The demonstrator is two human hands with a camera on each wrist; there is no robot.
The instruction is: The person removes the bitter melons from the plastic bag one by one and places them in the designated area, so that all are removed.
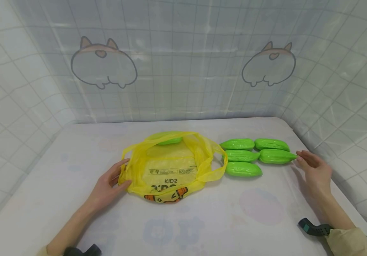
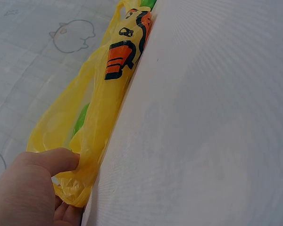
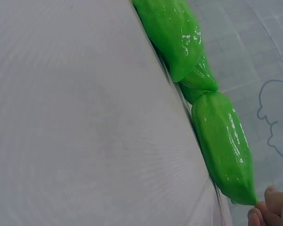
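A yellow plastic bag [image 1: 170, 181] lies mouth-up on the table, printed with orange and black figures and the word KIDS. Inside, toward its far side, is a glossy green bitter melon [image 1: 170, 141]. My left hand [image 1: 111, 185] pinches the bag's left edge, thumb on top and fingers beneath, as the left wrist view shows. To the right of the bag, several bitter melons lie close together in rows. At the right end of the middle row, my right hand [image 1: 316, 172] pinches the pointed tip of a ridged bitter melon [image 3: 221, 146] between thumb and fingers.
The bag's right handle loop [image 1: 220, 170] overlaps the nearest left melons, including the front melon [image 1: 243, 169]. A white table [image 1: 218, 220] carries everything. Tiled-pattern walls [image 1: 186, 71] stand behind and at both sides.
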